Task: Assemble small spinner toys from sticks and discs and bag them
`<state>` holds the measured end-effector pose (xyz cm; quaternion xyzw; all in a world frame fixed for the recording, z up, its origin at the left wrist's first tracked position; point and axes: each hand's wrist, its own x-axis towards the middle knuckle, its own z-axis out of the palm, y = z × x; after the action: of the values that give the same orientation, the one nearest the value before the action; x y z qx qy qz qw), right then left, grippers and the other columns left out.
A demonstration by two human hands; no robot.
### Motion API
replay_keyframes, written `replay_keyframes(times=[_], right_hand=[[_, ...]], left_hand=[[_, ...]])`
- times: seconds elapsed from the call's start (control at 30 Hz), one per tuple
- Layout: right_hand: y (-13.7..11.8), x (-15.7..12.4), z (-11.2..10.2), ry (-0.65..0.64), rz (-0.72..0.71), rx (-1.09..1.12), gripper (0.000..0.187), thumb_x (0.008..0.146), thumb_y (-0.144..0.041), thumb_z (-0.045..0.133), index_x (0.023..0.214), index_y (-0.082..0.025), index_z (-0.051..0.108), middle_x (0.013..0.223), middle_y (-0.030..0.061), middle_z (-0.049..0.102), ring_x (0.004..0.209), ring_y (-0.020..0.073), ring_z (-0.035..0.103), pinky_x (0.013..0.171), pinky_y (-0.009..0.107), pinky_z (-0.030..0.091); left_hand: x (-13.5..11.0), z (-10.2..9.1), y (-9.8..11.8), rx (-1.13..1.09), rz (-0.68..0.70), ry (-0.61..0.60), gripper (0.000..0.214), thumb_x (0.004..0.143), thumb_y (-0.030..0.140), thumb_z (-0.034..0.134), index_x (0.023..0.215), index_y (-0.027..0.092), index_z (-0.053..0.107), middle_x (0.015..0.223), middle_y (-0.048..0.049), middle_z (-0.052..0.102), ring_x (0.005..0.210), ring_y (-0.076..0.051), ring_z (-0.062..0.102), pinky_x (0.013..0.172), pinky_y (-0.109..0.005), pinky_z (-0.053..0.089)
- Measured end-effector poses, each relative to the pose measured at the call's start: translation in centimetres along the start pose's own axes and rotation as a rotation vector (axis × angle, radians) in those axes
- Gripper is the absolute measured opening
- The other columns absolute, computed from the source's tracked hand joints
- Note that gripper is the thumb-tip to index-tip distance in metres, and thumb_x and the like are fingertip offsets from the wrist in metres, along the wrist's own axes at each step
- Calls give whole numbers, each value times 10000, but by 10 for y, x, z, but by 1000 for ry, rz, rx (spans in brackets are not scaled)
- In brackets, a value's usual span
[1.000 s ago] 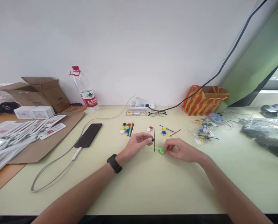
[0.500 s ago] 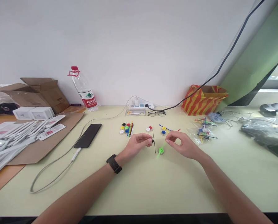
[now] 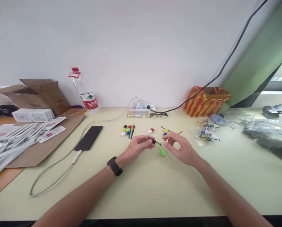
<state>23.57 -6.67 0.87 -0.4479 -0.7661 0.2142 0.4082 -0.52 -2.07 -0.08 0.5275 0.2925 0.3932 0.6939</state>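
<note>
Pale bench beneath, your left hand pinches a black piece; your right hand, fingers parted, seemingly empty, is nearer the green spinner between them, its bar slanting far-left to near-right.

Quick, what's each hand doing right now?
Left hand: closed, pinching a small black piece.
Right hand: open, nothing seen in it, near the green spinner.
</note>
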Motion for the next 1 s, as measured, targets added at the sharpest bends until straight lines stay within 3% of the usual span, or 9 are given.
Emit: replay_keyframes(times=[0.1, 0.23, 0.37, 0.6, 0.8, 1.0], right_hand=[[1, -3, 12, -55, 22, -41, 185, 965, -340, 597, 1126, -252, 621, 1047, 70, 690, 815, 198, 636, 722, 354, 550], [10, -5, 14, -166, 142, -111, 161, 901, -354, 689, 988, -229, 636, 940, 48, 687, 765, 193, 616, 692, 344, 530], [12, -3, 13, -292, 113, -18, 135, 956, -333, 622, 902, -223, 677, 905, 42, 689, 812, 191, 650, 761, 340, 538], [8, -2, 16, -268, 59, -47, 120, 965, -309, 606, 906, -227, 672, 918, 51, 698, 843, 209, 658, 804, 367, 539], [6, -2, 13, -153, 13, -85, 65, 958, -271, 600, 977, -241, 656, 959, 54, 703, 860, 211, 636, 796, 366, 524], [8, -2, 12, -276, 26, -142, 90, 950, -297, 636, 915, -229, 683, 941, 55, 698, 875, 220, 656, 801, 369, 521]], left_hand=[[1, 0, 0, -8, 8, 20, 337, 804, 374, 854, 1050, 151, 793, 903, -84, 746, 852, -183, 685, 871, -333, 511], [2, 0, 2, -50, 37, 88, 324, 785, 366, 866, 1019, 154, 794, 897, -69, 733, 829, -169, 677, 856, -322, 515], [3, 0, 4, -88, 33, 104, 295, 775, 342, 875, 981, 149, 790, 869, -58, 720, 823, -166, 676, 843, -308, 510], [0, 0, 5, -87, 42, 78, 299, 798, 337, 860, 1029, 159, 795, 911, -63, 722, 827, -161, 671, 850, -308, 503], [0, 0, 5, -72, 40, 61, 267, 804, 331, 853, 997, 158, 789, 903, -67, 725, 834, -170, 676, 839, -306, 502], [1, 0, 3, -88, 33, 84, 275, 794, 333, 863, 992, 157, 789, 904, -65, 729, 822, -165, 681, 834, -306, 509]])
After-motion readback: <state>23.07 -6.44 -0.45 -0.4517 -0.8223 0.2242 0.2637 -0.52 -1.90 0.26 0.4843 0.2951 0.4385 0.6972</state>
